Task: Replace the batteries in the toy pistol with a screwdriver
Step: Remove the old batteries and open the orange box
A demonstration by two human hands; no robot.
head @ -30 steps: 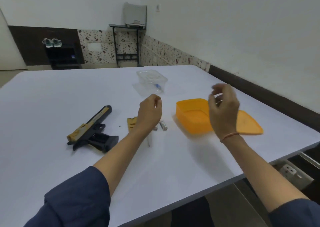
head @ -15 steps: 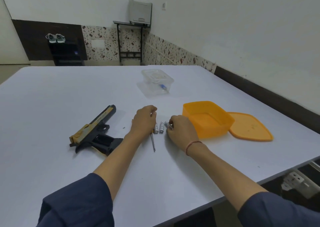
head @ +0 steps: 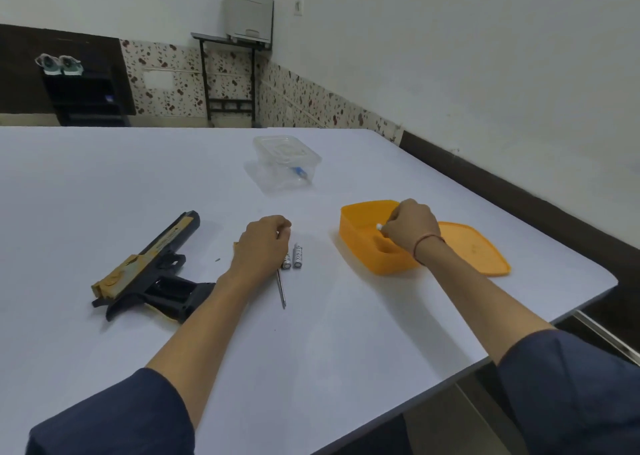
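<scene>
Right hand point(head: 412, 227) pinches a battery point(head: 380, 226) over orange box point(head: 360, 219). Left hand point(head: 263, 246) grips screwdriver point(head: 281, 288); two batteries point(head: 297, 255) just beside, toy pistol point(head: 149, 267) to its left.

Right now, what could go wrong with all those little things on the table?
1. The two loose batteries lie beside the left hand, which holds the screwdriver; a nudge could roll them away.
2. The battery pinched by the right hand over the orange box might bounce out if dropped from there.
3. The tiny dark speck near the toy pistol, maybe a screw, could easily get lost.
</scene>
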